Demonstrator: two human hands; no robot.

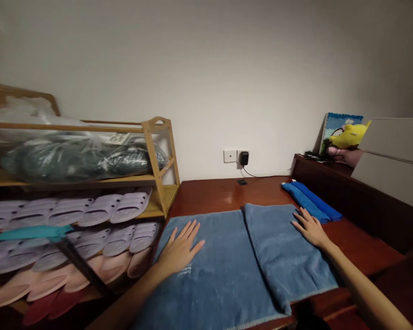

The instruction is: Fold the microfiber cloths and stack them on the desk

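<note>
The left hand [181,250] rests flat, fingers spread, on the grey-blue towel [223,256] near its left side; the right hand [311,229] lies open too, on the towel's folded-over part. Nothing is pinched. The towel covers the front of the red-brown table [206,195], its folded part just beside the rolled blue cloths [306,201]. Uneven pressure from the palms could ruck the fabric, and a rightward slide might nudge those rolls

A plain pale wall [206,82] is fitted with socket plates [230,156]. A reddish-brown table [206,195] is positioned against it, flanked at left by a wooden rack [157,172]. Corners are dimly lit.
</note>
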